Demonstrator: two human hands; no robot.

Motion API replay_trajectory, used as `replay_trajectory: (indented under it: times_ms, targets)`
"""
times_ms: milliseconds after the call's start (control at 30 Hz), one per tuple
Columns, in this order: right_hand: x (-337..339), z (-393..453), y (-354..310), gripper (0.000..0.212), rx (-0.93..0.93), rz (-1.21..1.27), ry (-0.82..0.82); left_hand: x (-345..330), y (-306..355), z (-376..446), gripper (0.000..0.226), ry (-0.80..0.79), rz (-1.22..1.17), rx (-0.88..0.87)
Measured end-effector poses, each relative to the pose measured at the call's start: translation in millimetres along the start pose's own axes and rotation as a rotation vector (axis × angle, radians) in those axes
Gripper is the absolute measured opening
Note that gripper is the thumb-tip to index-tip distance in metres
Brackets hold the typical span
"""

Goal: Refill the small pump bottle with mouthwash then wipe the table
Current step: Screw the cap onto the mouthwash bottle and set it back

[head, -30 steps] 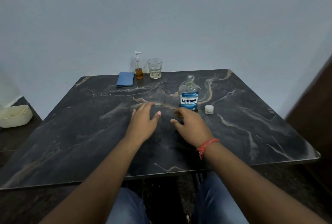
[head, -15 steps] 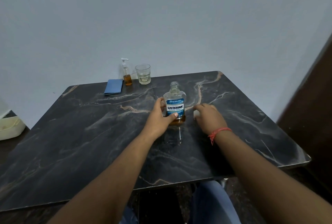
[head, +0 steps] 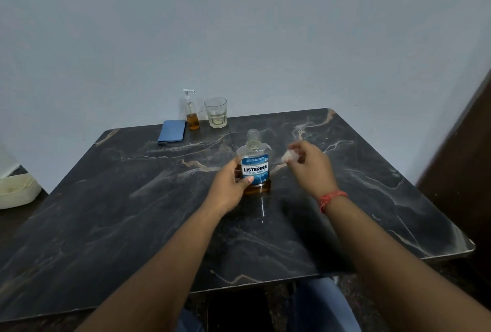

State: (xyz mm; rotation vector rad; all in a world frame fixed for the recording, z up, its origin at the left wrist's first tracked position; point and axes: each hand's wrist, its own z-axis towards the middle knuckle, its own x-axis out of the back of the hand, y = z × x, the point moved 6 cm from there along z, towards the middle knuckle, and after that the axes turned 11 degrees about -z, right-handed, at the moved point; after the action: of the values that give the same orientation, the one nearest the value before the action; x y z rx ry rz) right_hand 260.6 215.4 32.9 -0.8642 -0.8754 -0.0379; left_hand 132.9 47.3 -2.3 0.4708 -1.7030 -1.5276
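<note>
The clear mouthwash bottle [head: 255,162] with a blue label stands uncapped in the middle of the dark marble table [head: 132,212], with a little amber liquid at its bottom. My left hand [head: 230,185] grips its left side. My right hand [head: 310,164] is raised just right of the bottle and pinches the white cap [head: 287,156] in its fingertips. The small pump bottle [head: 191,112], about a third full of amber liquid, stands at the table's far edge. A folded blue cloth [head: 172,131] lies to its left.
A drinking glass [head: 216,112] with a little pale liquid stands right of the pump bottle by the wall. A cream tub [head: 16,190] sits off the table at the left. A dark wooden panel [head: 465,150] rises at the right.
My left hand moved from the tabletop to grip the mouthwash bottle. My right hand picked the white cap up off the table and lifted it beside the bottle.
</note>
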Motion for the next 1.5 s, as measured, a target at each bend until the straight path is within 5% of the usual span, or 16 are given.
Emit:
replay_trajectory:
  times_ms: [200,400,800,1100,1333,1500]
  targets:
    - [18,6,-86,0.027,0.206,0.203,-0.007,29,-12,-9,0.056,0.015,0.01,0.013]
    - [7,10,-151,0.029,0.481,-0.042,-0.121,41,-13,-16,0.05,0.018,0.004,-0.004]
    - [-6,16,-165,0.033,0.602,-0.369,-0.344,43,-19,-15,0.048,0.04,0.007,-0.037]
    - [-15,19,-166,0.046,0.61,-0.645,-0.201,42,-19,-16,0.049,0.047,-0.003,-0.049]
    - [-2,25,-169,0.034,0.75,-0.539,-0.444,43,-21,-18,0.053,0.05,-0.03,-0.063]
    - [-11,27,-170,0.022,0.772,-0.639,-0.383,42,-21,-16,0.05,0.06,-0.027,-0.066]
